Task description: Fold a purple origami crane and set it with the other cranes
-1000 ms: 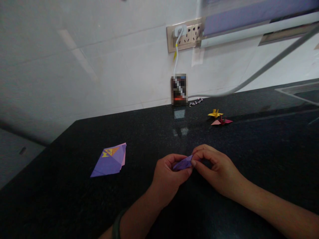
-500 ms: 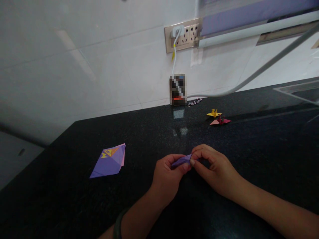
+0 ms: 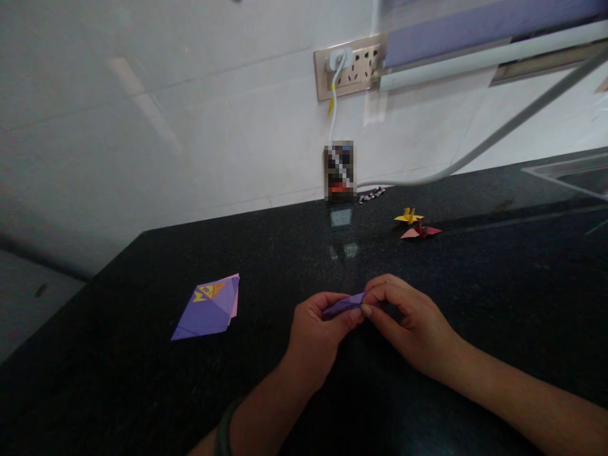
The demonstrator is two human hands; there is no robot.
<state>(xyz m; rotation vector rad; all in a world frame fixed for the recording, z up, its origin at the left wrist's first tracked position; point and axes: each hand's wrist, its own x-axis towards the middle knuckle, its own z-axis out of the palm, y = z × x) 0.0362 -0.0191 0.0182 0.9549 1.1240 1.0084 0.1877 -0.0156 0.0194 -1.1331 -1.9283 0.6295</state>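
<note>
A small piece of folded purple paper (image 3: 345, 305) is held between my two hands, just over the dark countertop (image 3: 285, 253). My left hand (image 3: 319, 339) grips its left part, thumb in front and fingers behind. At its right end, the thumb and fingertips of my right hand (image 3: 411, 320) pinch the paper. Fingers cover much of the folded piece, so its full shape is hidden. To the left lies a stack of purple and pink paper (image 3: 206, 316) with a yellow and orange print on top.
A yellow origami crane (image 3: 408, 216) and a red-pink origami crane (image 3: 421, 232) sit at the back right. Against the wall leans a blurred-out rectangular device (image 3: 339, 171), its white cable (image 3: 333, 107) running to a wall socket (image 3: 349, 66). A grey hose (image 3: 498, 130) crosses at right.
My left hand has shifted very slightly left, and a bit more of the purple paper's left part shows. The right hand keeps its pinch with hardly any movement.
</note>
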